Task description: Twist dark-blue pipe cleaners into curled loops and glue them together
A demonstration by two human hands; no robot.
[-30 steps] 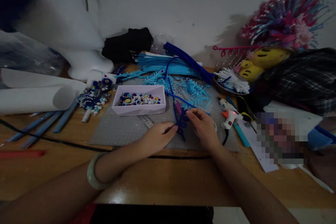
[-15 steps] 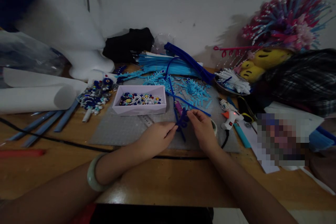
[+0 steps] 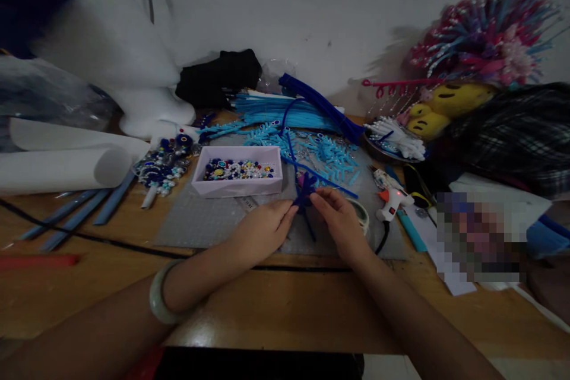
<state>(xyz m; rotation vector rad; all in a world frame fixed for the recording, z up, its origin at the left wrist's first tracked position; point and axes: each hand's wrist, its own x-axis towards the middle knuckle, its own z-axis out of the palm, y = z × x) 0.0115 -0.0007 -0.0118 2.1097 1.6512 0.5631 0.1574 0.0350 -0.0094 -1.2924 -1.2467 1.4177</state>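
Between my hands is a dark blue pipe cleaner (image 3: pixel 306 190) bent into several short loops that fan upward. My left hand (image 3: pixel 266 225) pinches its lower left side, fingers closed. From the right, my right hand (image 3: pixel 337 217) grips its edge between thumb and fingertips. Other blue pipe cleaners (image 3: pixel 332 181) lie just behind, on the grey mat (image 3: pixel 200 228). To the left of the hands stands a pale box (image 3: pixel 238 189) holding beads (image 3: pixel 243 170). A roll of tape (image 3: pixel 361 214) is partly hidden by my right hand.
A hot glue gun (image 3: pixel 394 199) with a lit red light lies at the right, its black cable running down. Light blue beaded sprigs (image 3: pixel 332 154) and bundled pipe cleaners (image 3: pixel 271 108) lie behind. A white foam head (image 3: pixel 111 41) and paper roll (image 3: pixel 66 166) stand left.
The looped pipe cleaner has turned, so its loops now fan upward rather than hanging to the right. My hands have shifted slightly, the right one nearer the left.
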